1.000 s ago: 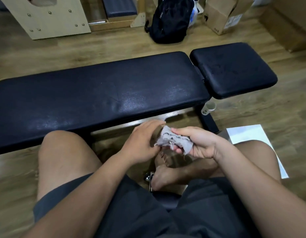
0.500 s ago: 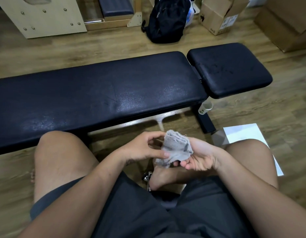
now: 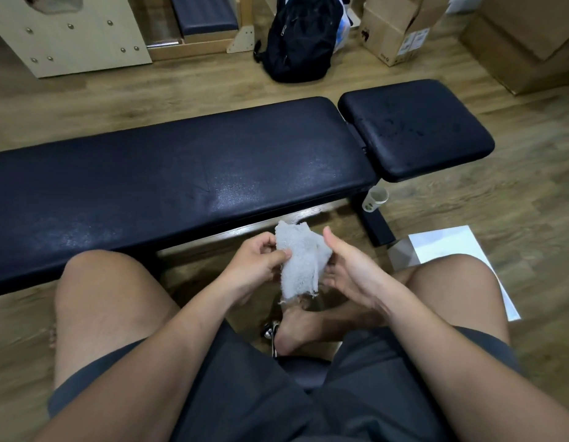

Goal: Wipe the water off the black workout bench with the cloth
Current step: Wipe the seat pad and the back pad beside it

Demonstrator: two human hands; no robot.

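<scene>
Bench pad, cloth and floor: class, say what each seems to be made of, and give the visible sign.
Bench pad: probably vinyl or faux leather, black, slightly glossy; sheen, fine grain and creases show.
Cloth: pale grey woven fabric, perhaps cotton, matte; frayed threads hang from its lower edge.
Floor: wood-look planks, laminate or real wood unclear; grain streaks show.
</scene>
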